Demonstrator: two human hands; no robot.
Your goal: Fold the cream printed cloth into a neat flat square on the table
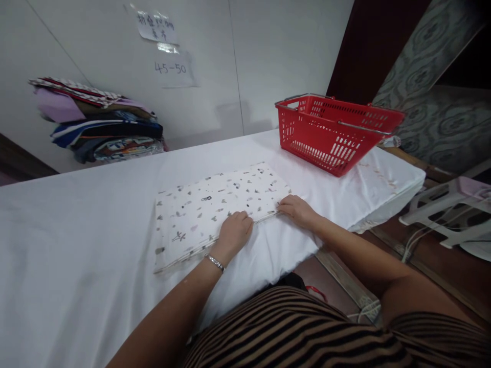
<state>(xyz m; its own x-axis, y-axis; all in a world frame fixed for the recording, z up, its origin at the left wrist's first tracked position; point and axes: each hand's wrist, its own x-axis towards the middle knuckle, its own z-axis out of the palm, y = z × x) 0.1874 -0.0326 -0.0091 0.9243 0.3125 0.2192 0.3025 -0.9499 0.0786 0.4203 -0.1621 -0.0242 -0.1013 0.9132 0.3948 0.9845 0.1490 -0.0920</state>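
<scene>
A white cloth (215,204) with small scattered prints lies folded into a long, layered rectangle on the white-covered table (111,225). My left hand (235,230), with a bracelet on its wrist, is closed on the cloth's near edge around its middle. At the near right corner my right hand (298,210) pinches the same edge. The fingertips of both hands are partly hidden against the fabric.
A red plastic basket (318,138) stands at the back right of the table. Folded fabrics (103,122) are stacked at the back left against the wall. Right of the table is a pale plastic stool (452,209), with cables near it.
</scene>
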